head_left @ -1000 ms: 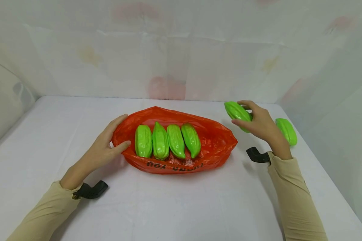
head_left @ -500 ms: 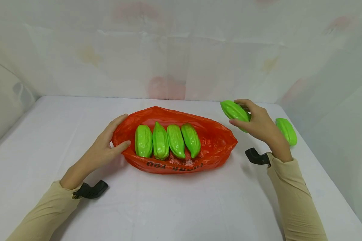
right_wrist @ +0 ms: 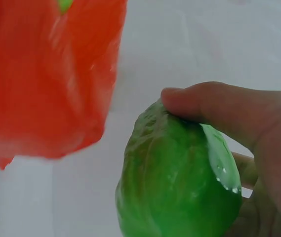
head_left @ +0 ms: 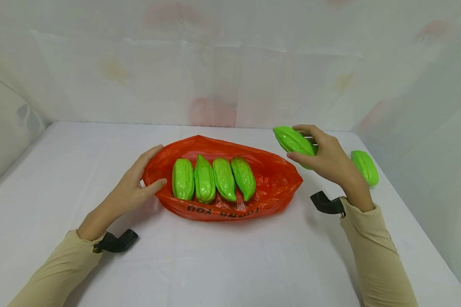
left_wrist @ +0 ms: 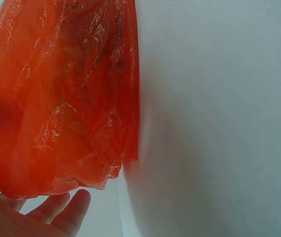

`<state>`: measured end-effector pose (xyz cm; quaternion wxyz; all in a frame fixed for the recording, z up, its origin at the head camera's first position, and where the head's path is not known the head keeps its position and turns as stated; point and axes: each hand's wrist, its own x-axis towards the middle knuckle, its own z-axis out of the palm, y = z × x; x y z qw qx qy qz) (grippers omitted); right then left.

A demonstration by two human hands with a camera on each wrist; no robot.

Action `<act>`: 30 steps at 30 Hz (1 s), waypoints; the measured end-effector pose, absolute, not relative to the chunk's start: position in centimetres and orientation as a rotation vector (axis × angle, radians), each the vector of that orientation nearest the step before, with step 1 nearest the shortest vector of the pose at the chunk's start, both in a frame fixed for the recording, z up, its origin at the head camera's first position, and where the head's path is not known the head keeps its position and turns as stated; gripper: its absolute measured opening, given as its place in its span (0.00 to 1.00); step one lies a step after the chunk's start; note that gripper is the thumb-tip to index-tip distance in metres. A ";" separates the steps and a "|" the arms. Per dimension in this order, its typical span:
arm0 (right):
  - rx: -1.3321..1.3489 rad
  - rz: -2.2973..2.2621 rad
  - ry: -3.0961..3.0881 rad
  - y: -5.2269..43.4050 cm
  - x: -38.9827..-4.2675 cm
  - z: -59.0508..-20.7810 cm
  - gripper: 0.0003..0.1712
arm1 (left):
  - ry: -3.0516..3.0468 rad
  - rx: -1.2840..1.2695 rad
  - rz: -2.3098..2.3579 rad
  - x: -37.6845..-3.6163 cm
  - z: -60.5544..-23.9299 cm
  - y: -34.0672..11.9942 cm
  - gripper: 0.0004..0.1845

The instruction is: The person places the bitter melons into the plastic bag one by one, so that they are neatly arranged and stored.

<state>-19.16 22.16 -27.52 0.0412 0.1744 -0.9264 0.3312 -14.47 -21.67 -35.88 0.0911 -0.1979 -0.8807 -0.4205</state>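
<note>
We see a white desk (head_left: 223, 264) backed by pale sheeting, and on its middle an orange plastic bag (head_left: 270, 175) lying spread open, with dark lettering along its near edge. Four green toy bitter gourds (head_left: 213, 179) lie side by side in the bag, close together or touching. Our left hand (head_left: 132, 187) rests at the bag's left end, thumb inside the rim and fingers (left_wrist: 66, 210) relaxed and nearly straight against the plastic; we cannot tell whether they pinch it. Our right hand (head_left: 328, 157) is raised above the desk just right of the bag's far right corner, its thumb and fingers curled around a fifth bitter gourd (head_left: 293, 141), which points left toward the bag. In the right wrist view the thumb presses on top of that gourd (right_wrist: 180, 182), with the bag's edge near it. A sixth bitter gourd (head_left: 365, 167) lies on the desk beyond the right hand, apart from the bag
</note>
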 end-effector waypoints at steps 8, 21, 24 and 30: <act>0.603 1.030 -2.820 21.1 -18.1 -26.9 0.36 | -2.619 -0.587 -1.242 -14.6 -35.9 -21.6 0.42; 0.776 0.996 -2.736 19.7 -17.2 -26.8 0.34 | -2.618 -0.596 -1.237 -14.6 -35.9 -21.5 0.42; 0.832 0.992 -2.733 19.3 -17.1 -26.9 0.34 | -2.614 -0.599 -1.240 -14.6 -35.9 -21.5 0.42; 0.897 1.031 -2.790 18.2 -16.9 -27.3 0.34 | -2.615 -0.598 -1.239 -14.6 -35.7 -21.4 0.41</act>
